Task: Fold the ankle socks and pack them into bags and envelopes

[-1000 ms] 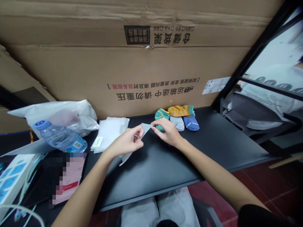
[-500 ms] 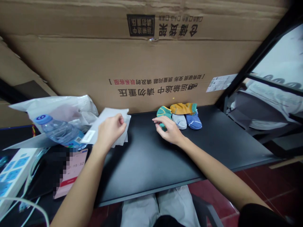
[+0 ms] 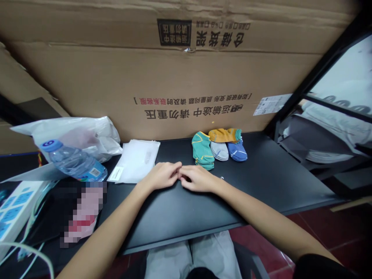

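Green socks: A folded stack [image 3: 202,149] lies on the black table [image 3: 186,223], just beyond the right hand [image 3: 200,178].
Other socks: Grey socks [image 3: 219,152] lie right beside the green ones, with blue socks [image 3: 237,151] next in line; mustard socks [image 3: 222,135] rest across the back of both.
Sleeves: A small pile of white sleeves [image 3: 139,161], a printed label on the near left corner, lies flat just beside the left hand [image 3: 162,175].
Hands: Both meet fingertip to fingertip over the table, between sleeves and socks, fingers curled inward and grips narrow; whether anything slim is pinched between them, one cannot tell from this angle.
Table's left side: A water bottle [image 3: 75,162] with a blue cap sits in front of a white plastic bag [image 3: 100,133]; nearer the person are a pink item [image 3: 87,209], partly pixelated, and a white power strip [image 3: 17,211] among pale cables [image 3: 35,252].
Backdrop: Brown cardboard [image 3: 174,77], its printing upside down, rises behind the table.
Foreground: Light trousers [image 3: 168,259] show below the table's near edge.
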Demonstrator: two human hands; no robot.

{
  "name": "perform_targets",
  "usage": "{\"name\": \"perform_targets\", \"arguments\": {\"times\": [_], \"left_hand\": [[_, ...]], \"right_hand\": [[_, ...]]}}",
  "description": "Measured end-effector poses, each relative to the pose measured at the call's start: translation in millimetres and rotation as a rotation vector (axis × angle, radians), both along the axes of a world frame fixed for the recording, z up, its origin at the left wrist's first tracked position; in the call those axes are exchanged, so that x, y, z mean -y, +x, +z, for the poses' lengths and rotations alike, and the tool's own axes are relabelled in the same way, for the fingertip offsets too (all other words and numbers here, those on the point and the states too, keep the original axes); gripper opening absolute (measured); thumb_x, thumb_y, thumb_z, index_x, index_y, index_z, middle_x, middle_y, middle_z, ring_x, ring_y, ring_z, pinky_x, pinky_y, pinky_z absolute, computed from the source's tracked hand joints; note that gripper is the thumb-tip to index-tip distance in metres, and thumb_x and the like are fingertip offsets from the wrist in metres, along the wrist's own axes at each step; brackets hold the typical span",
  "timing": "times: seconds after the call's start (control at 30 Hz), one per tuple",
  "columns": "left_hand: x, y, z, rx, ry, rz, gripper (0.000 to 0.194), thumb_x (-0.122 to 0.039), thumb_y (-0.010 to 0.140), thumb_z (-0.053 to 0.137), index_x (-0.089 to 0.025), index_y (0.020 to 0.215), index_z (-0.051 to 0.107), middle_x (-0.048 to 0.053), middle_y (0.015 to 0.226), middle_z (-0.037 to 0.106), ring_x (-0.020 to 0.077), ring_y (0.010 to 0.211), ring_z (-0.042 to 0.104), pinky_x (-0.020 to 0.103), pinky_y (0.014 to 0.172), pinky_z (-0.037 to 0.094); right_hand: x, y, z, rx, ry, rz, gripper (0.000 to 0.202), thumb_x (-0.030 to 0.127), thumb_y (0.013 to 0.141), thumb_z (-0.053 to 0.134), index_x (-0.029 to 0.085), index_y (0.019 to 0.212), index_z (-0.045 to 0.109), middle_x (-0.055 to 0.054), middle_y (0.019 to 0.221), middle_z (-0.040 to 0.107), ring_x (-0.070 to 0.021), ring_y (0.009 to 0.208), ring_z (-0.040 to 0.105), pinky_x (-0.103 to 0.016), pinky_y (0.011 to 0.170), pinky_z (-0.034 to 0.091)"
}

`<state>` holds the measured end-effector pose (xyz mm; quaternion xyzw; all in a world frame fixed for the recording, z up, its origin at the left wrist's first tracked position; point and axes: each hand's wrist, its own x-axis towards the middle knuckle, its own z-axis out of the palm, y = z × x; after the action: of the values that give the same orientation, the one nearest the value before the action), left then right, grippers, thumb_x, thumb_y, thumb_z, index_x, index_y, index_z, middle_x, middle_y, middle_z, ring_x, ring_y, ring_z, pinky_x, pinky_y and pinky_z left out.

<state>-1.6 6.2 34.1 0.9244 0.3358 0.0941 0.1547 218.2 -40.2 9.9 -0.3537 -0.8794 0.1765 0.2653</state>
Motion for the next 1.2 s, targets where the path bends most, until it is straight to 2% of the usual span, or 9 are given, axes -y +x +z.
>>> {"name": "perform_targets", "arguments": {"times": [0.13, 0.33, 0.6, 0.73, 0.83, 0.9, 0.97, 1.07, 1.2], "left_hand": [[0.4, 3.2, -10.8, 0.039, -0.052, 0.008, 0.009, -0.027, 0.097, 0.052, -0.025, 0.092, 0.06, 0.0, 0.075, 0.07, 0.019, 0.068, 0.065, 0.028, 0.062, 0.033], [-0.7, 5.0, -13.8, 0.138, -0.126, 0.116, 0.008, -0.028, 0.099, 0.052, -0.026, 0.097, 0.06, -0.001, 0.08, 0.073, 0.0185, 0.069, 0.066, 0.027, 0.064, 0.035], [0.6, 4.8, -13.7, 0.082, -0.08, 0.062, 0.01, -0.024, 0.097, 0.053, -0.025, 0.095, 0.062, -0.001, 0.079, 0.071, 0.0192, 0.071, 0.065, 0.027, 0.064, 0.035], [2.4, 4.9, -11.1, 0.159, -0.029, 0.035, 0.01, -0.025, 0.096, 0.055, -0.024, 0.09, 0.063, -0.002, 0.072, 0.067, 0.0164, 0.065, 0.062, 0.026, 0.063, 0.035], [1.3, 1.8, -0.2, 0.239, 0.103, 0.164, 0.017, -0.034, 0.1, 0.055, -0.023, 0.09, 0.063, -0.003, 0.065, 0.061, 0.0155, 0.061, 0.058, 0.026, 0.062, 0.035], [-3.0, -4.8, 8.9, 0.224, 0.209, 0.317, 0.022, -0.04, 0.102, 0.053, -0.023, 0.09, 0.061, -0.002, 0.067, 0.062, 0.0167, 0.063, 0.06, 0.027, 0.062, 0.035], [-10.3, -15.3, 15.2, 0.14, 0.26, 0.479, 0.019, -0.04, 0.101, 0.053, -0.024, 0.094, 0.059, 0.0, 0.074, 0.066, 0.0194, 0.068, 0.063, 0.029, 0.062, 0.035], [-23.3, -33.1, 14.7, 0.008, 0.234, 0.642, 0.022, -0.04, 0.098, 0.055, -0.024, 0.112, 0.055, 0.002, 0.079, 0.07, 0.0249, 0.074, 0.069, 0.031, 0.064, 0.037], [-34.4, -46.6, 4.4, -0.06, 0.122, 0.669, 0.034, -0.046, 0.095, 0.057, -0.023, 0.119, 0.05, 0.005, 0.085, 0.074, 0.029, 0.083, 0.073, 0.032, 0.069, 0.043]], "right_hand": [[-1.6, -1.8, -5.3, -0.041, -0.089, -0.009, 0.013, 0.008, 0.088, 0.06, 0.019, 0.089, 0.066, 0.0, 0.081, 0.066, -0.0139, 0.068, 0.056, -0.025, 0.067, 0.039], [-6.4, 1.1, -9.1, -0.164, -0.168, 0.009, 0.016, 0.009, 0.088, 0.059, 0.019, 0.096, 0.069, 0.001, 0.077, 0.066, -0.0134, 0.064, 0.057, -0.024, 0.066, 0.04], [-5.6, -1.7, -9.4, -0.152, -0.164, 0.001, 0.014, 0.008, 0.086, 0.06, 0.018, 0.086, 0.069, 0.001, 0.075, 0.066, -0.0127, 0.064, 0.056, -0.024, 0.066, 0.04], [-4.6, -1.0, -7.0, -0.144, -0.179, -0.014, 0.012, 0.007, 0.084, 0.06, 0.018, 0.084, 0.067, 0.002, 0.073, 0.064, -0.0121, 0.062, 0.055, -0.023, 0.064, 0.038], [-3.4, -0.6, -4.3, -0.116, -0.197, -0.035, 0.012, 0.008, 0.083, 0.061, 0.019, 0.081, 0.064, 0.002, 0.072, 0.063, -0.0121, 0.062, 0.053, -0.023, 0.064, 0.038], [-2.3, -0.9, -3.0, -0.09, -0.192, -0.036, 0.012, 0.007, 0.082, 0.061, 0.019, 0.079, 0.063, 0.002, 0.074, 0.063, -0.0122, 0.064, 0.054, -0.023, 0.065, 0.037], [-1.0, -1.5, -2.7, -0.071, -0.172, -0.034, 0.012, 0.007, 0.082, 0.061, 0.019, 0.081, 0.064, 0.001, 0.077, 0.064, -0.0125, 0.066, 0.054, -0.024, 0.066, 0.038], [0.3, -2.0, -3.3, -0.062, -0.158, -0.028, 0.014, 0.007, 0.082, 0.061, 0.02, 0.085, 0.066, 0.001, 0.079, 0.066, -0.0129, 0.068, 0.055, -0.024, 0.068, 0.038], [0.3, -1.6, -3.7, -0.079, -0.175, -0.015, 0.016, 0.007, 0.084, 0.06, 0.02, 0.09, 0.069, 0.0, 0.081, 0.068, -0.0131, 0.068, 0.058, -0.024, 0.067, 0.039]]}}
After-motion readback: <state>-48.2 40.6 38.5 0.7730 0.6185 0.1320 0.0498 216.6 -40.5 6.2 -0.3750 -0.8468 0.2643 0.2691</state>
